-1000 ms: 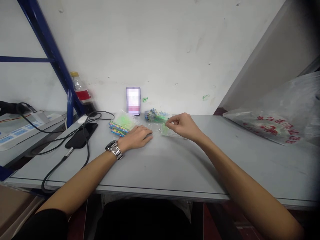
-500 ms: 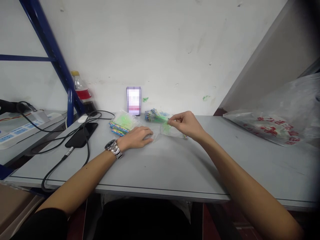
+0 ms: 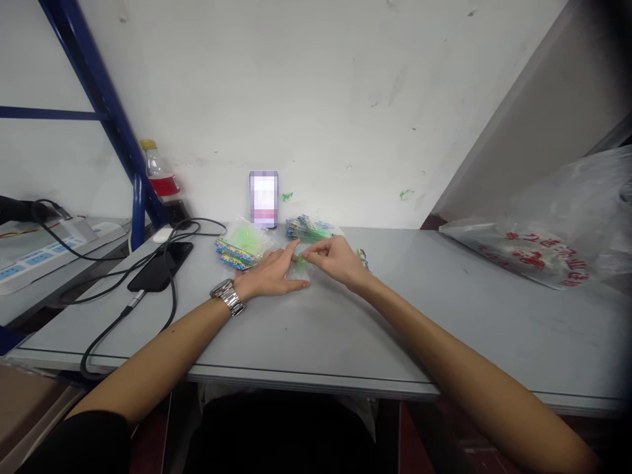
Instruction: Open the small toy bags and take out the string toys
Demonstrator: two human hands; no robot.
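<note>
Left hand [image 3: 269,275] spread on table [image 3: 316,329]; right hand [image 3: 336,260] pinching, seemingly, a green bit [image 3: 299,262] (blurred).

Lower centre: bare table [image 3: 320,336] top, open passage from the near edge.
Centre right: bare surface up to the large plastic bag [image 3: 553,237].
Centre left: phone [image 3: 158,266] and looped cables [image 3: 148,289] block the way.
Upper centre: packets [image 3: 240,245], upright card [image 3: 263,199] and bottle [image 3: 158,178] line the wall.
</note>
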